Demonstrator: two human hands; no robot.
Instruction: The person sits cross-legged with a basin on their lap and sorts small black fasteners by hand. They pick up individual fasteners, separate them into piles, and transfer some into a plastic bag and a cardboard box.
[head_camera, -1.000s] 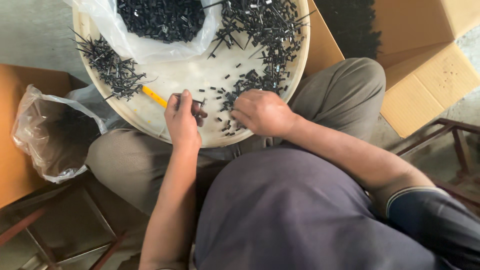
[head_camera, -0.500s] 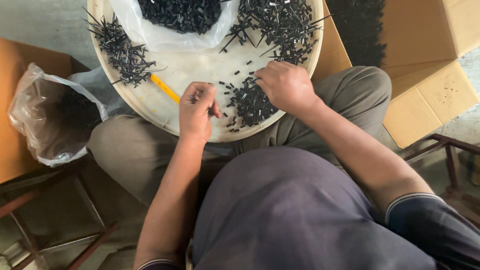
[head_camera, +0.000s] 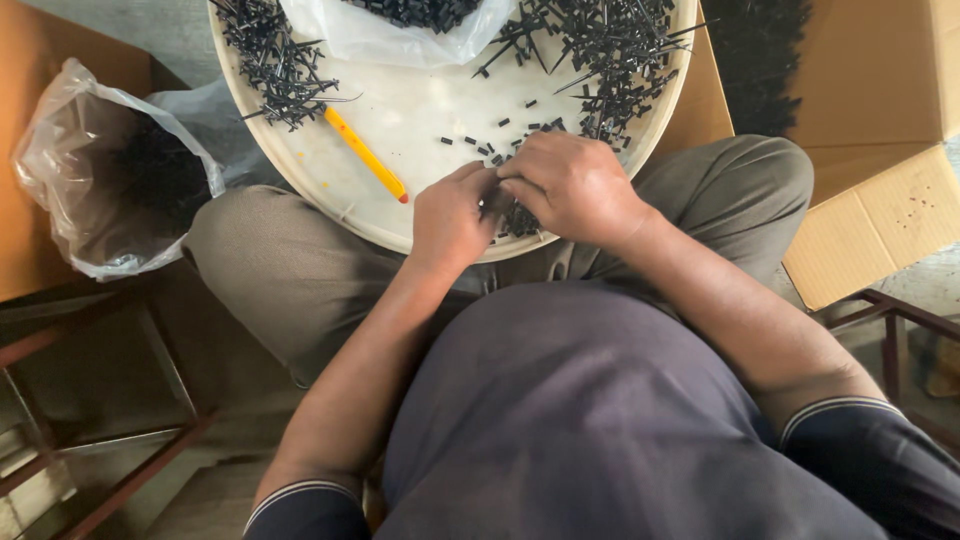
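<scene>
Head view: left hand (head_camera: 450, 222) and right hand (head_camera: 572, 185) pinching small black pieces (head_camera: 518, 218) together at the round tray (head_camera: 300, 165)'s six o'clock rim (risky), one fumble could drop them off the edge.

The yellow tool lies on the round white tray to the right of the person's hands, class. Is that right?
Not quite. The head view shows the yellow tool on the round white tray, but left of the hands, not right.
</scene>
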